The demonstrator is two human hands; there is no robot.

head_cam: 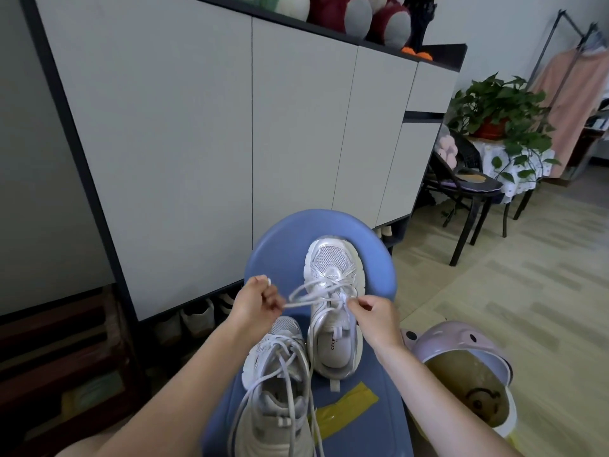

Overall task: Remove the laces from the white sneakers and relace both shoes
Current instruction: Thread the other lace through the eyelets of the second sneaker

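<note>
Two white sneakers stand on a blue stool (273, 255). The far sneaker (334, 275) points away from me, its white lace (316, 296) pulled out in loops across the tongue. My left hand (257, 303) pinches one strand of that lace and draws it leftwards. At the shoe's upper eyelets my right hand (375, 311) pinches the other strand. The near sneaker (276, 387) lies closer to me with its laces hanging loose over its side.
A tall grey cabinet (230, 143) stands right behind the stool, with shoes in its bottom gap. A lilac slipper (461, 357) lies on the floor to the right. A black chair (468, 189) and a plant table stand further right. Yellow tape (349, 404) marks the stool.
</note>
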